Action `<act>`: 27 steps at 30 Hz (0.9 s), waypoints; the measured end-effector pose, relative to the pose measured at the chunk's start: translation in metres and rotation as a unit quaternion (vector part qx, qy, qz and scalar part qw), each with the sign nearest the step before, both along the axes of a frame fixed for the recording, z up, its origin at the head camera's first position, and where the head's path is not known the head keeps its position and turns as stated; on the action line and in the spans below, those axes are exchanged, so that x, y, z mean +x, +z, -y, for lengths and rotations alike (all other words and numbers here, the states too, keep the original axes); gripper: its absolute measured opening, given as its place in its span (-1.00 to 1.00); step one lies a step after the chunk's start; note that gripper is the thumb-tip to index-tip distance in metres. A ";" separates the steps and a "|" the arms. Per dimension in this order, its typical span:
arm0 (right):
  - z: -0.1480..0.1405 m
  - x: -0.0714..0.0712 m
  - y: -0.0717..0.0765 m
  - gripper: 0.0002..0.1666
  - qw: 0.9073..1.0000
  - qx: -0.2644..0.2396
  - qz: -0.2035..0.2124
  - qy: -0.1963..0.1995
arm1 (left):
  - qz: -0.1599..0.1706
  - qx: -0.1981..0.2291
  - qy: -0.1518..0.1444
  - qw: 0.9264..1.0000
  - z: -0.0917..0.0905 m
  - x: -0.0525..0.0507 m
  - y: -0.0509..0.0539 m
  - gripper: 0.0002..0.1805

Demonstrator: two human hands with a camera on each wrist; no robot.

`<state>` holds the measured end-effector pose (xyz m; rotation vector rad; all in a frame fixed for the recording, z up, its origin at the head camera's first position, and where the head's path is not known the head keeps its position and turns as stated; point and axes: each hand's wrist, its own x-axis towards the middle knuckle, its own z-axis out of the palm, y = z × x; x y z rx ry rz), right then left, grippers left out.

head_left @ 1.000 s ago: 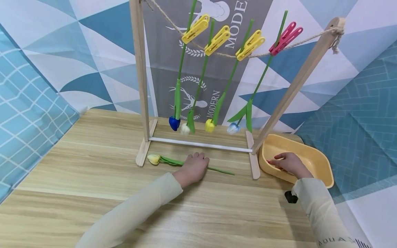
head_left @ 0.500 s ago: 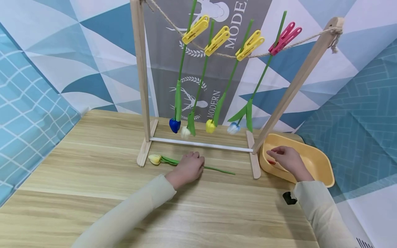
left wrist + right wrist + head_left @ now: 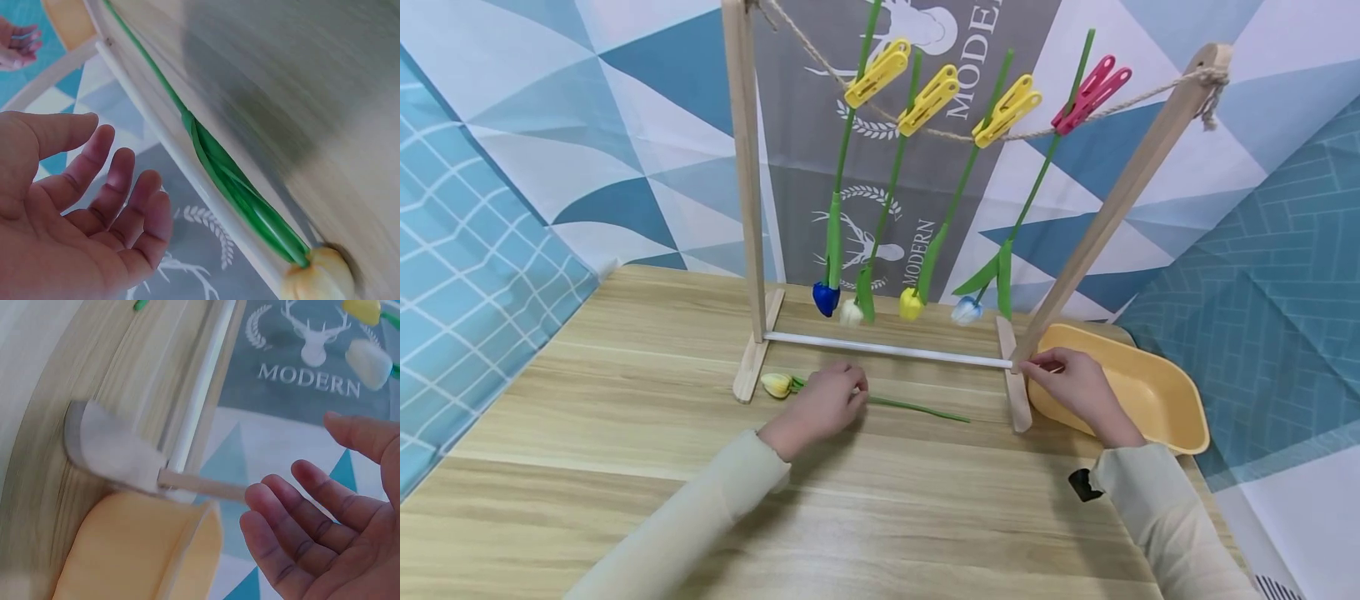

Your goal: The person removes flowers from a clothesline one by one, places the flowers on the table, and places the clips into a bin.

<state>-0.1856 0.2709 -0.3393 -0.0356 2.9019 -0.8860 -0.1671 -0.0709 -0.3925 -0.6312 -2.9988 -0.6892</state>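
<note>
A pale yellow tulip [image 3: 777, 385] lies on the table in front of the rack, its green stem [image 3: 917, 408] pointing right. My left hand [image 3: 822, 404] hovers over the tulip's leaves. In the left wrist view, that hand [image 3: 94, 206] has loosely bent fingers, holds nothing and is apart from the flower. My right hand [image 3: 1071, 383] is over the left rim of the yellow basin [image 3: 1172, 408], beside the foot of the rack's right post. The right wrist view shows this hand [image 3: 331, 519] with relaxed fingers and nothing in them. The basin's left interior is hidden.
A wooden rack [image 3: 748, 183] with a white crossbar [image 3: 887, 350] stands behind. From its rope [image 3: 1037, 133] hang blue, white, yellow and light blue tulips, upside down, under yellow clothespins [image 3: 928, 100] and one red clothespin [image 3: 1090, 96]. A patterned cloth backdrop surrounds the table.
My left hand has drifted left along the tulip and lifted off it. The right hand has left a small red item in the basin and moved left to the rim.
</note>
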 end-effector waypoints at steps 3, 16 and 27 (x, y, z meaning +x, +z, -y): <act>0.009 0.003 0.002 -0.47 1.000 0.009 -0.007 0.012 | 0.002 0.015 0.009 1.000 0.008 0.002 0.002 -0.91; 0.052 0.006 0.008 -0.63 0.998 -0.011 -0.028 0.058 | -0.018 0.090 0.053 0.994 0.041 0.008 0.017 -0.89; 0.082 0.004 0.006 -0.70 0.994 -0.056 -0.030 0.087 | -0.045 0.136 0.094 0.985 0.054 0.013 0.030 -0.85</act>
